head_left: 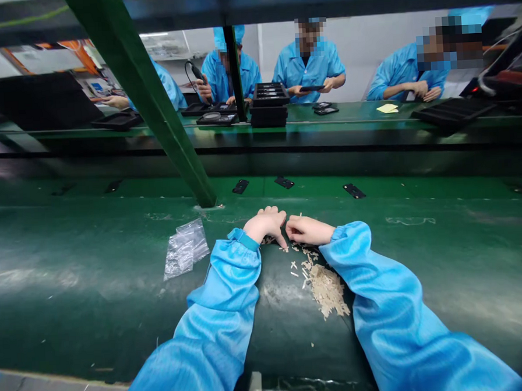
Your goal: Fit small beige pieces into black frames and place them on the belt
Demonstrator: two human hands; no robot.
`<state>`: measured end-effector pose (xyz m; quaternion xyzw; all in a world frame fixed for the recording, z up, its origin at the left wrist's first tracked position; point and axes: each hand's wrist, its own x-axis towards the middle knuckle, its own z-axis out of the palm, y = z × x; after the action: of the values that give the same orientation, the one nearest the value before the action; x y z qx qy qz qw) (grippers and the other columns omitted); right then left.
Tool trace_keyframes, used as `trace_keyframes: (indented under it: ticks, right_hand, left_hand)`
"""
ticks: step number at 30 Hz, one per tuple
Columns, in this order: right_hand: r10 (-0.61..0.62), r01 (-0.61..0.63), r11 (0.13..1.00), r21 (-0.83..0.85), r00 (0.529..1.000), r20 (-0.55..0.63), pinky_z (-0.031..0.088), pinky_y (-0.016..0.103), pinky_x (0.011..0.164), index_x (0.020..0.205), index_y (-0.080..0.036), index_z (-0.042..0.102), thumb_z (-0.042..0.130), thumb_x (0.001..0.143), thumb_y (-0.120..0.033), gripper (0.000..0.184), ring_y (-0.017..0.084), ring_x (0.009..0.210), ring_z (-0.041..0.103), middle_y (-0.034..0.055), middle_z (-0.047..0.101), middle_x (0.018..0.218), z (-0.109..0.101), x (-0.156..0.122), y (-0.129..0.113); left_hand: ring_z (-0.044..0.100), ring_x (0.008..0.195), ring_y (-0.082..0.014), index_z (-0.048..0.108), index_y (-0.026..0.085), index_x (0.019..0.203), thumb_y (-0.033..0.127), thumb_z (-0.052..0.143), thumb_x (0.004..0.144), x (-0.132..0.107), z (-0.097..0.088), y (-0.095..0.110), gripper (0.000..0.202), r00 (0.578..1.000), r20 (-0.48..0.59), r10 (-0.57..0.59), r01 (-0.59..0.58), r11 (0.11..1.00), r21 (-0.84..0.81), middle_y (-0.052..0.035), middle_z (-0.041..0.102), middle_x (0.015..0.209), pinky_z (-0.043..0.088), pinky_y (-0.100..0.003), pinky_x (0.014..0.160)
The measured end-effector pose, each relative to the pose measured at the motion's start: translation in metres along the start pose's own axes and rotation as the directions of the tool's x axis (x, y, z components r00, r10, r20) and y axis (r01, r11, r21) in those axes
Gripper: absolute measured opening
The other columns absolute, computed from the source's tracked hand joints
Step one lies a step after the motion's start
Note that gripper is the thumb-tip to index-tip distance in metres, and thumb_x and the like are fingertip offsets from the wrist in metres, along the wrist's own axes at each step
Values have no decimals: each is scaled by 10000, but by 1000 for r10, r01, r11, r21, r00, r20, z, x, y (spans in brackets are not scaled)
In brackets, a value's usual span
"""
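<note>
My left hand (pixel 268 223) rests on the green bench top (pixel 118 308) with its fingers spread and the thumb reaching toward me. Just right of it, my right hand (pixel 307 229) is curled, fingertips turned in toward the left hand; whatever those fingers pinch is too small or hidden to make out. Nearer me, below the right hand, lies a heap of small beige flat pieces (pixel 328 291). A few loose pieces (pixel 294 265) are scattered between the heap and both hands, some partly under the left palm. Clear plastic bags (pixel 185 249) lie to the left.
A green post (pixel 151 102) slants down to the bench left of my hands. Several flat black parts (pixel 354 190) lie on the green strip beyond. Across it, co-workers (pixel 309 64) in blue sit at another bench with stacked black trays (pixel 269 104).
</note>
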<state>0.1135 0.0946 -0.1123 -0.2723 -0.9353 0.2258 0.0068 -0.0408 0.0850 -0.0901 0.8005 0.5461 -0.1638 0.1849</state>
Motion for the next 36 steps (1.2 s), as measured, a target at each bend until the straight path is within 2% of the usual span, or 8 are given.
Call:
trace_keyframes:
  ticks: [4,10,16,25,29,36]
  right_hand:
    - [-1,1,1000,-6,1000,21,393,209,630,749,-134,599,561,738,-57,87,108,662,482,25,518,800,7,3,-2]
    - [19,-19,999,-49,1000,2,388,233,652,769,-140,609,546,766,-97,76,137,705,500,40,519,811,15,5,4]
    - [21,-21,996,-84,1000,-6,386,221,668,806,-148,593,564,762,-83,84,121,707,502,23,524,824,8,0,2]
    - [25,-12,974,-227,998,56,379,248,660,825,-157,605,615,775,-198,66,162,775,540,48,559,864,2,-1,-10]
    - [30,-8,950,-312,997,65,403,292,723,841,-155,618,565,805,-197,77,199,851,566,80,587,905,1,-3,-17]
    - [47,-22,901,-433,998,48,408,446,847,958,-131,622,478,853,-173,182,268,929,591,142,621,958,5,-4,-31]
  left_hand:
    - [402,1175,-334,480,188,1092,619,748,458,-2,1,3,812,1000,7,-29,29,999,37,-147,471,1220,350,-453,956]
    - [387,1194,-329,470,204,1089,582,760,485,-4,-2,4,769,995,22,-97,95,993,69,-138,462,1242,325,-461,969]
    - [400,1184,-322,491,202,1041,562,762,503,-8,-7,2,702,996,35,-80,78,996,52,-130,475,1218,323,-457,973]
    - [399,1176,-342,505,200,1048,552,760,508,-11,-9,3,693,998,29,-59,59,998,11,-136,477,1224,303,-491,975]
    - [397,1178,-337,506,202,1055,553,752,519,-10,-9,2,686,998,20,-52,52,999,8,-134,476,1228,306,-488,975]
    - [403,1172,-329,516,190,1041,529,757,535,-14,-13,2,655,997,30,-67,67,998,1,-138,475,1227,314,-476,971]
